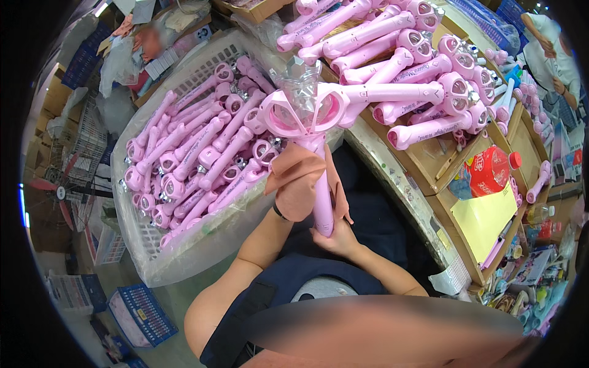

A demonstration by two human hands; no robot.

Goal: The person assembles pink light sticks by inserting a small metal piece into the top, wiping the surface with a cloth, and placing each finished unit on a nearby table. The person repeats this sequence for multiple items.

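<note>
A pink toy wand (322, 208) stands upright before me, its head of pink loops and a clear crystal-like top (300, 92) pointing away. My left hand (297, 202) is closed around its upper shaft through a salmon-coloured cloth (293, 164). The cloth covers most of the fingers, and a corner hangs down on the wand's right side. Lower down, my right hand (336, 239) grips the end of the handle, with its fingers partly behind it.
Many similar wands lie in a plastic-lined white basket (147, 245) on my left. More pink wands (423, 92) are heaped on the worktable at right, near a red-labelled bottle (488, 172) and yellow paper (485, 221). A fan (61, 193) stands far left; another person (552, 52) is far right.
</note>
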